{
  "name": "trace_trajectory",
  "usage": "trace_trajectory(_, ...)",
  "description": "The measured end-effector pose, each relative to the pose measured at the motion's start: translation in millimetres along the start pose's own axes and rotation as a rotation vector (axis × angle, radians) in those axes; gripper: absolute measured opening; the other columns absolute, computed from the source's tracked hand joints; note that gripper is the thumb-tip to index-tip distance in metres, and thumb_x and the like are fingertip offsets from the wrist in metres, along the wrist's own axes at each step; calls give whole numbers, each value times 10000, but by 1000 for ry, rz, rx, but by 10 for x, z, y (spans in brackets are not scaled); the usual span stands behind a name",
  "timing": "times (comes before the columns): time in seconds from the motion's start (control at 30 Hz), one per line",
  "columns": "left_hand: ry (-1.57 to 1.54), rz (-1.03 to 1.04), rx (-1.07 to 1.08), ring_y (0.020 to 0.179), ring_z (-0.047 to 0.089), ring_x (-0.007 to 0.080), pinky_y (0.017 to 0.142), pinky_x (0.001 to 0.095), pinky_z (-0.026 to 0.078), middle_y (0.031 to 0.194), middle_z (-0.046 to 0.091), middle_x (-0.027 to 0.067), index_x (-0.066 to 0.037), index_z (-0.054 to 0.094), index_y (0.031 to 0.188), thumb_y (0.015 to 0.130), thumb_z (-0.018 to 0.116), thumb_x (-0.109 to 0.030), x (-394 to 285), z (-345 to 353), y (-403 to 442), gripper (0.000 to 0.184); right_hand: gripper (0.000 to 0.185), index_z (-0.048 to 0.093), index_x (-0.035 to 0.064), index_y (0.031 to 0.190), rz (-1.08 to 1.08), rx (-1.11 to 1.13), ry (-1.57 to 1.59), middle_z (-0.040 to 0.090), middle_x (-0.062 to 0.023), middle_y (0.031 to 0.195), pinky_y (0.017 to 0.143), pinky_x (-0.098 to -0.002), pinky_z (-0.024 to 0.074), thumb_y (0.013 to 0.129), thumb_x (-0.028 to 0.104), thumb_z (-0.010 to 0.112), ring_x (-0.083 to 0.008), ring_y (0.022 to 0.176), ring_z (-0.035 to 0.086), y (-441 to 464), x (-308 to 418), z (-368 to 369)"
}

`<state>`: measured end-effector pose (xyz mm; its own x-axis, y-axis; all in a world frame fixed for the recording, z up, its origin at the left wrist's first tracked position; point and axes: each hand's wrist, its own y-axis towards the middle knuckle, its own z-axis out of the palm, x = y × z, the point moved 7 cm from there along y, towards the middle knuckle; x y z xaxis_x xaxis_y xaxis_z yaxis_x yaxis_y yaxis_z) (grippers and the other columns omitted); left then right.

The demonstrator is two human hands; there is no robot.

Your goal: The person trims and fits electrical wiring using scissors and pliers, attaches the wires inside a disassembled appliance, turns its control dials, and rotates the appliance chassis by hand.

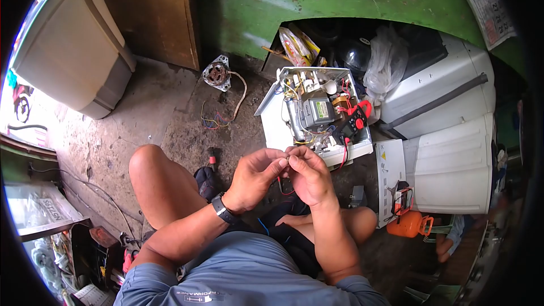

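Note:
My left hand (258, 177), with a black watch (222, 208) on its wrist, meets my right hand (310, 178) in front of my lap. The fingers of both are pinched together around something small and dark, too small to name. Just beyond them lies an opened white appliance (362, 148) with bare wiring and a labelled metal component (319, 111) inside. A black and red clamp meter (352, 126) rests on its right side. From the meter a red test lead (345, 156) runs down; part of it is hidden near my right hand.
A round motor (216, 73) with trailing wires sits on the stained floor. White appliance panels (447, 158) and an orange canister (407, 225) stand to the right. A clear plastic bag (387, 62) hangs behind. At left are a large pale appliance (71, 45) and a cluttered shelf.

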<state>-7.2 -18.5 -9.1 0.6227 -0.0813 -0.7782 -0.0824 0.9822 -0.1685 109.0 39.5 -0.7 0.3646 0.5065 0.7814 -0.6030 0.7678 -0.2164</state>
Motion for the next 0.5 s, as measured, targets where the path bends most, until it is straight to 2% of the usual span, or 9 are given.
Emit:
trace_trajectory(0.23,-15,37,-37,897,651,111,857,284,561,999,695,42,16,662,1109,1002,641,-101,47,-4,-23,161,140,637,64,1096,64,33,101,633,-29,1062,816,-303,469,959,90,654,-140,942,587,-4,-45,48)
trace_trajectory(0.5,41,54,-75,897,652,111,850,279,562,1005,699,45,21,670,1099,1004,637,-100,73,-32,-19,157,156,634,74,1118,43,14,106,626,-17,1085,814,-292,461,962,85,644,-122,952,579,12,-107,33)
